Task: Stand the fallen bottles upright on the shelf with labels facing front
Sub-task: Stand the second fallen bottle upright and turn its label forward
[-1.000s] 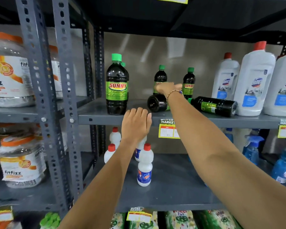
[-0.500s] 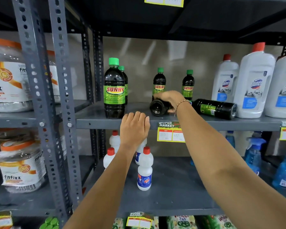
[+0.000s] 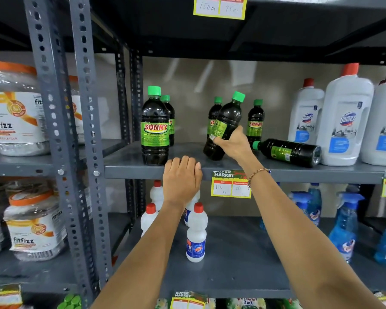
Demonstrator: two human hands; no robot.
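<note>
Dark glass-look bottle (image 3: 224, 126) tilts in the right hand (image 3: 233, 144), fingers wrapped round its lower half, base on the shelf (image 3: 129, 168), label side-on. Left hand (image 3: 182, 181) rests flat on the near edge, holding nothing; another fallen bottle (image 3: 288, 151) lies just right

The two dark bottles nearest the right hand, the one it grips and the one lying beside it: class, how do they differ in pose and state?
The gripped bottle is tilted, cap up and to the right, base near the shelf; the fallen bottle lies flat, cap pointing left. The right hand holds the first; nothing touches the second. Neither shows its brand name forward. Both are dark with green caps and green labels.
</note>
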